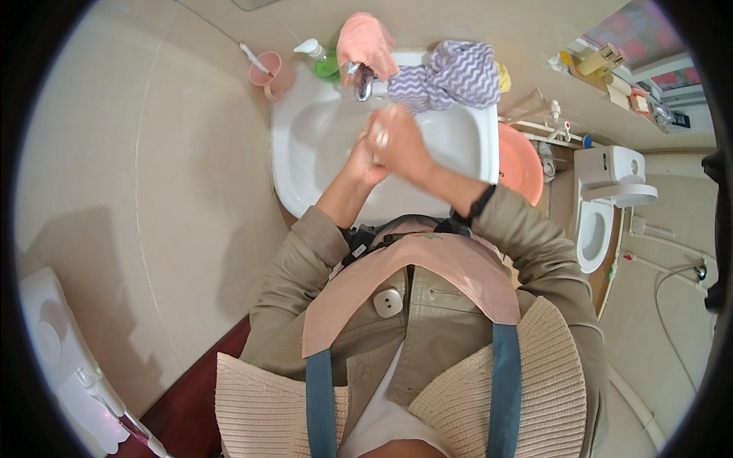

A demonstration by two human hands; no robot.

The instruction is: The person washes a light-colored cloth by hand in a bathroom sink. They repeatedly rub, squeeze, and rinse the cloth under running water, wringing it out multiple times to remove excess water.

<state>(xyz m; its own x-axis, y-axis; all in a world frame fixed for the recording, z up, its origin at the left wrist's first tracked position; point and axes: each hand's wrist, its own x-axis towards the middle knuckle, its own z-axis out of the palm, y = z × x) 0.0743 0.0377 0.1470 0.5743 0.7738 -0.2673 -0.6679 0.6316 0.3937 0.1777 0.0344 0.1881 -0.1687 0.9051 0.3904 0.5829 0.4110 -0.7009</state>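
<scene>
Over the white washbasin (458, 143), my two hands are pressed together just in front of the chrome faucet (363, 89). My left hand (365, 159) lies lower, partly covered by my right hand (401, 140), which is blurred. Pale spots show on the right hand's fingers; whether these are foam or fingertips is unclear. Any object between the palms would be hidden. A pink cloth (365, 43) drapes over the faucet's top. Behind the basin stands a pump bottle of green liquid (325, 66). A purple-and-white zigzag cloth (461, 74) lies bunched on the right rear rim.
A pink cup (279, 80) holding a toothbrush (255, 58) stands at the rear left corner. An orange plastic basin (521, 163) sits below right. Farther right are a toilet (594, 229), pipes and a ledge with bottles (598, 60). A tiled wall (194, 143) rises close on the left.
</scene>
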